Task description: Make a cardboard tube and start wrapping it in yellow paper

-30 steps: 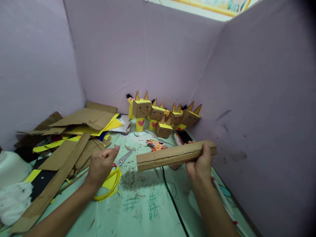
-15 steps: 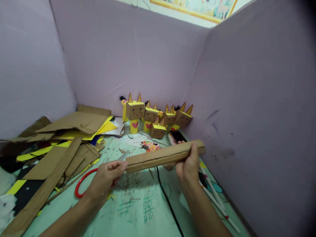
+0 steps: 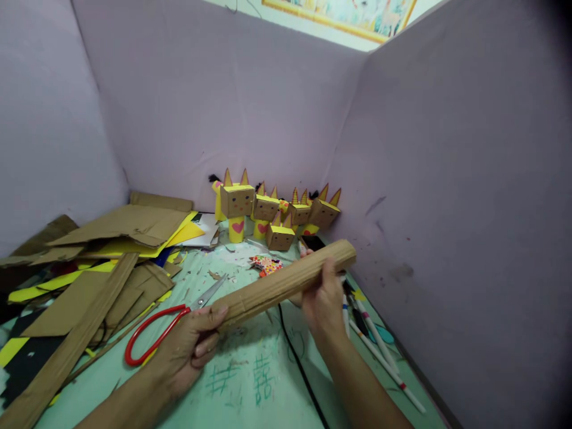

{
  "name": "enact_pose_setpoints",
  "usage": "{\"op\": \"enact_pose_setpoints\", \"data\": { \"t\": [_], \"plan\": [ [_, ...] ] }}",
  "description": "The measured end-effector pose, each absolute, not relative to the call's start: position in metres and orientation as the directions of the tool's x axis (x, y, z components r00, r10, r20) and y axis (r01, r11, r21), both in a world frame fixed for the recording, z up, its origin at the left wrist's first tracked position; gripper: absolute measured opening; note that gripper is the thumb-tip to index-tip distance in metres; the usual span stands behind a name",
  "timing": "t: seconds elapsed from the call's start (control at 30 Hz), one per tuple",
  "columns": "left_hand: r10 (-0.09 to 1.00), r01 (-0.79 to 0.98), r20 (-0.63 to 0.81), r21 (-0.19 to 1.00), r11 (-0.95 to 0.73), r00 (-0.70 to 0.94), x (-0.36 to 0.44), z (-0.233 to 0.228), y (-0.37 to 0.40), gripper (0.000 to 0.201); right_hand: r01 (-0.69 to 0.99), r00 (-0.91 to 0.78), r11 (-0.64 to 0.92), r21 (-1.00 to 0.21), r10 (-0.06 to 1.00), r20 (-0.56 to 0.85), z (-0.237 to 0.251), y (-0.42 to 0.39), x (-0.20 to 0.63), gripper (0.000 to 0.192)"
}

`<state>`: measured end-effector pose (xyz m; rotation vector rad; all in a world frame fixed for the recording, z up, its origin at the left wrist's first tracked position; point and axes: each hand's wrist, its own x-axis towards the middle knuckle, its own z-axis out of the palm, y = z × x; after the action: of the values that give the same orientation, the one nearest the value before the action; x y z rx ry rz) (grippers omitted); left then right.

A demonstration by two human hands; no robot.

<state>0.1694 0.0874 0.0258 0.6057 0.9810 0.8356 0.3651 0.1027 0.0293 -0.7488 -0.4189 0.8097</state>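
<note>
A long folded cardboard strip [image 3: 286, 280] is held above the table between my two hands, its right end higher and farther away. My left hand [image 3: 196, 339] pinches the strip's near left end, thumb on top. Toward the other end, my right hand [image 3: 326, 298] grips it from below with the thumb pressed on the front face; some of its fingers are hidden behind. Red-handled scissors [image 3: 156, 333] lie partly open on the table beside my left hand, blades pointing away.
Cardboard and yellow paper scraps [image 3: 120, 226] pile up at left. Several cardboard-headed, horned figures [image 3: 236, 202] stand at the back. White sticks [image 3: 379, 351] lie at right, and a black cable [image 3: 304, 375] crosses the green table [image 3: 241, 411]. Purple walls [image 3: 424, 179] enclose it.
The strip has rolled and tilted, showing its ridged face, with its left end lower. My left hand has taken a fuller hold on that end. The view has shifted slightly right.
</note>
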Motion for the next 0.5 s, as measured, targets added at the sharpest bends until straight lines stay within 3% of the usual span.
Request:
{"op": "enact_pose_setpoints", "data": {
  "t": [0.17, 0.3, 0.5],
  "plan": [
    [0.864, -0.323, -0.453, 0.802, 0.502, 0.218, 0.182, 0.024, 0.074, 0.055, -0.460, 0.409, 0.273, -0.845, 0.910, 0.071, 0.009, 0.082, 0.319, 0.050],
    [0.872, -0.322, -0.446, 0.811, 0.489, 0.202, 0.187, 0.022, 0.069, 0.056, -0.443, 0.288, 0.223, -0.868, 0.953, 0.097, 0.006, 0.070, 0.301, 0.039],
    [0.875, -0.353, -0.446, 0.801, 0.484, 0.187, 0.183, 0.022, 0.075, 0.057, -0.510, 0.365, 0.275, -0.815, 0.927, 0.085, 0.010, 0.082, 0.325, 0.046]
  ]
}}
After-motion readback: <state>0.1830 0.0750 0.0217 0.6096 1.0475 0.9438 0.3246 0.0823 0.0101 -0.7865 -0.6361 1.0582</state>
